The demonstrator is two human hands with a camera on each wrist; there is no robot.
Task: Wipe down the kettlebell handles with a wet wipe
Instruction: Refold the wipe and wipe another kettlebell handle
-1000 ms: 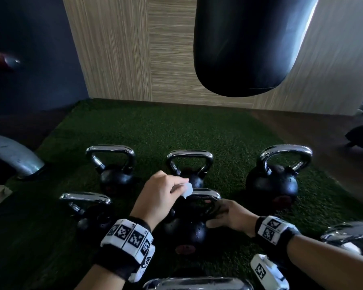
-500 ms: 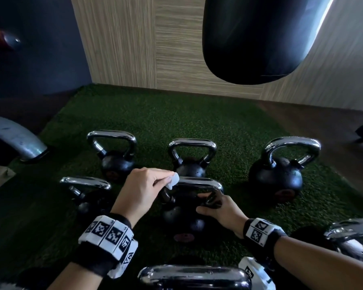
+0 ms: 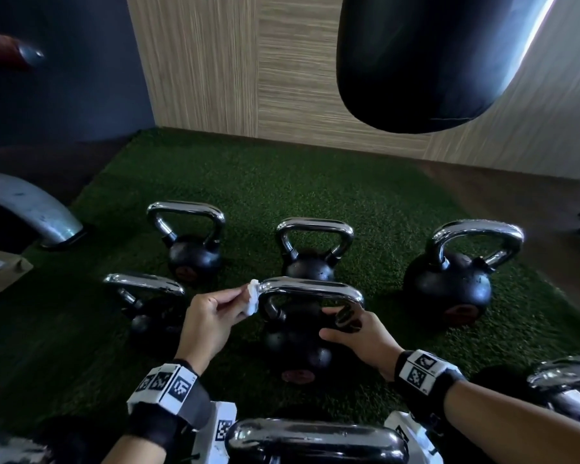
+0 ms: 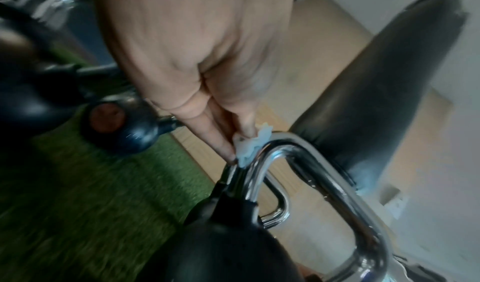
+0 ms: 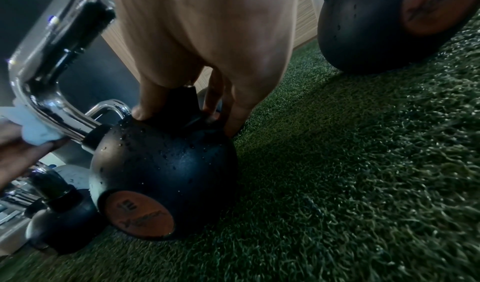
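A black kettlebell (image 3: 295,349) with a chrome handle (image 3: 310,288) stands on green turf in front of me. My left hand (image 3: 211,316) pinches a small white wet wipe (image 3: 252,296) and holds it against the handle's left corner (image 4: 262,151). In the left wrist view the wipe (image 4: 250,146) sits between fingertips and chrome. My right hand (image 3: 355,333) grips the right base of the handle; the right wrist view shows thumb and fingers (image 5: 145,106) around the black collar above the kettlebell's ball (image 5: 166,175).
Several other chrome-handled kettlebells stand around: back left (image 3: 191,249), back middle (image 3: 312,256), back right (image 3: 449,279), left (image 3: 148,306), one nearest me (image 3: 315,437). A black punching bag (image 3: 426,61) hangs overhead. A wood-panel wall (image 3: 215,78) lies beyond the turf (image 3: 282,179).
My left hand has slid the wipe leftward along the handle, from near its top bar to the left corner. My right hand stays on the right side of the handle.
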